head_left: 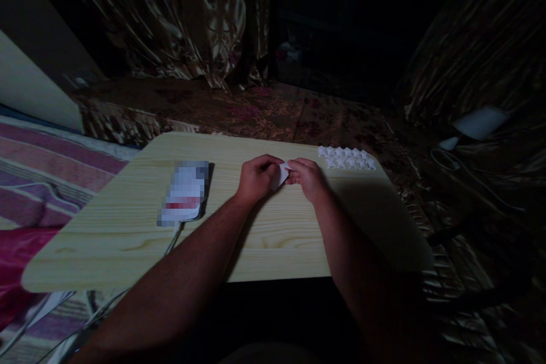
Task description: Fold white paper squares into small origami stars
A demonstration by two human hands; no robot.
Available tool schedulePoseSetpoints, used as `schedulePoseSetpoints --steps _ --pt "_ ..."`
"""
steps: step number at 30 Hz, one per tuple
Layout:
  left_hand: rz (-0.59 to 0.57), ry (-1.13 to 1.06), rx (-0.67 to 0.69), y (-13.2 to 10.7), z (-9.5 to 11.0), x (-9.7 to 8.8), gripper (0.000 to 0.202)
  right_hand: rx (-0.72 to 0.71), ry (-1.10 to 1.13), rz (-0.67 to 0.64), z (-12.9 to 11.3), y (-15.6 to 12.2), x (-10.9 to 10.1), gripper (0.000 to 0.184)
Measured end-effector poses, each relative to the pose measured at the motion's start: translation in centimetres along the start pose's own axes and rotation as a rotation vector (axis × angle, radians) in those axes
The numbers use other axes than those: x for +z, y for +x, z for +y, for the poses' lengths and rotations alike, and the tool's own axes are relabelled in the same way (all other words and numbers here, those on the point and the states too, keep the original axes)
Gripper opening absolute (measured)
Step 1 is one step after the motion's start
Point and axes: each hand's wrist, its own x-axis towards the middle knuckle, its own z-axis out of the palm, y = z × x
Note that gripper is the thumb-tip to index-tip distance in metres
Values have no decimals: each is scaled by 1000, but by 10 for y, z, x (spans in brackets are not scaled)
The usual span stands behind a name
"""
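Left hand (258, 177) and right hand (309, 176) pinch a white paper piece (280, 178) between them, over the table's (277, 244) far half. White stars (347, 153) line the far right edge in two rows. Tabletop separates left hand from a pixelated device (185, 187); forearms cross the near edge.

White paper (280, 176), over the table (281, 244): ends covered by left hand (257, 177) and right hand (309, 176), creases too small to tell. Device (185, 185), on the table's left part: face pixelated, unreadable. Beyond the table, curtain (230, 11) cut off by the top edge; left of it, striped bedding (25, 151) cut off by the left edge; right of it, pale object (482, 122), blurred, kind undetermined.
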Motion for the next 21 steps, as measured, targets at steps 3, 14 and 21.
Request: schedulePoseSetpoints --steps 3,14,21 --pt "42 -17 12 -1 2 1 22 -25 7 -26 -1 -2 1 23" --pt "35 -38 -66 4 -3 -2 21 -134 -52 -29 1 0 1 29" --pt "-105 -191 -156 4 -3 -1 37 -181 -185 -44 3 1 1 29"
